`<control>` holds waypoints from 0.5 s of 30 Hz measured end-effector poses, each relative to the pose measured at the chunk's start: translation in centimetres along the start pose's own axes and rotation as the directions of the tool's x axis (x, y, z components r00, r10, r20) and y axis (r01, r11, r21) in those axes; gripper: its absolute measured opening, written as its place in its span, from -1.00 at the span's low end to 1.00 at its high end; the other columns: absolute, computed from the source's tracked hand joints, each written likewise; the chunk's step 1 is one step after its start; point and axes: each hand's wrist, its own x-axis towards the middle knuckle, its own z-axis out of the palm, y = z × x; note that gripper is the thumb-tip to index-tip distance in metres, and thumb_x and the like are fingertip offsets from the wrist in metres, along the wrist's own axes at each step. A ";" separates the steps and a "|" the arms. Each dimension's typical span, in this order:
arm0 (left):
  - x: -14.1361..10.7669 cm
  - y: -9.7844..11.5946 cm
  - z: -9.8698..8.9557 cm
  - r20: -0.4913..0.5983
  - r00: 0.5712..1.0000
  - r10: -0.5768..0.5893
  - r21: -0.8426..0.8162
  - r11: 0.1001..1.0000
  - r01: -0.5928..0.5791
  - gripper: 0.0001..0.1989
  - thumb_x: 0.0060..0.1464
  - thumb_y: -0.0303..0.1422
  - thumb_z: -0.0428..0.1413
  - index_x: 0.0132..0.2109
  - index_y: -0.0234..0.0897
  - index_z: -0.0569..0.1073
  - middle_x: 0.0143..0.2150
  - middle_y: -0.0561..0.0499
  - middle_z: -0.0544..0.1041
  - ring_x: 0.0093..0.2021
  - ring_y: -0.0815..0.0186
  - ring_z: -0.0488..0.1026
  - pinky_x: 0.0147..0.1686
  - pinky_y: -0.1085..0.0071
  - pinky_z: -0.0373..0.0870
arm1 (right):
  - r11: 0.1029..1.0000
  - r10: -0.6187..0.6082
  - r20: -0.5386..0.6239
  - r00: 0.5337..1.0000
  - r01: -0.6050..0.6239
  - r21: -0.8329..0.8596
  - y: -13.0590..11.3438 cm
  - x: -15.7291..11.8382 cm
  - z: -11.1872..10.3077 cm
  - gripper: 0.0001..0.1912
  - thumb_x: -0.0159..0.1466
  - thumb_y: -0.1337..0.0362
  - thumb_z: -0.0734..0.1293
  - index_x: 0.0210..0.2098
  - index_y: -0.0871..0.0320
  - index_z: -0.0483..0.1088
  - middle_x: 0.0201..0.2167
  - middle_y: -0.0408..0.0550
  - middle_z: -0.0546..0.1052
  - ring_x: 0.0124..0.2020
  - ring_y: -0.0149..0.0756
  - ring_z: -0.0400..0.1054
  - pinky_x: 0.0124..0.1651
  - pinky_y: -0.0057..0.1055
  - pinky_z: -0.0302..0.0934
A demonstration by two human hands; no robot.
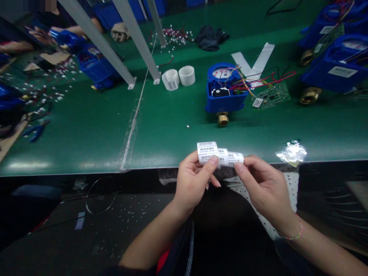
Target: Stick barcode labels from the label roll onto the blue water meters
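Rolled strips of white barcode labels are held between both hands just in front of the green bench's edge. My left hand pinches the larger roll on the left, thumb on top. My right hand grips the narrower right end of the labels between thumb and fingers. Beyond them on the bench stands a blue meter with its housing open and a brass fitting towards me. Coloured wires run from it to a green circuit board lying at its right.
Two white label rolls stand left of the meter. More blue meters are at the right. Grey metal posts rise at the left. Crumpled foil lies near the front edge. Another person's arm shows at upper left.
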 end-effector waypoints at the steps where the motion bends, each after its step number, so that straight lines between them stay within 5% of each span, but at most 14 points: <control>1: 0.0 0.0 0.0 -0.002 1.000 0.003 -0.010 1.000 -0.003 -0.73 0.19 -0.18 0.28 -0.08 -0.27 0.53 -0.32 0.04 0.63 -0.65 0.55 0.44 -0.74 0.71 0.16 | 1.000 -0.013 0.000 1.000 0.013 -0.003 0.0 0.0 0.0 -0.91 0.42 0.23 0.37 -0.23 0.05 0.51 -0.33 -0.15 0.46 -0.35 -0.37 0.31 -0.32 -0.39 0.17; 9: -0.1 -0.3 0.1 0.015 0.997 0.070 -0.008 0.998 -0.070 -0.68 0.22 -0.19 0.25 0.00 -0.28 0.44 -0.29 0.03 0.64 -0.68 0.54 0.45 -0.75 0.71 0.22 | 0.990 -0.121 0.013 0.993 0.122 -0.067 -0.4 0.2 0.1 -0.93 0.41 0.31 0.37 -0.22 0.05 0.51 -0.34 -0.16 0.45 -0.34 -0.41 0.32 -0.34 -0.42 0.19; 15: -0.2 -0.9 0.3 0.007 0.978 0.207 0.089 0.974 -0.207 -0.73 0.27 -0.26 0.21 0.03 -0.29 0.45 -0.18 -0.06 0.67 -0.42 0.38 0.64 -0.52 0.65 0.51 | 0.966 -0.194 -0.046 0.980 0.183 -0.181 0.0 0.5 -0.9 -0.87 0.30 0.30 0.47 -0.18 0.07 0.46 -0.26 -0.14 0.43 -0.31 -0.38 0.35 -0.37 -0.44 0.28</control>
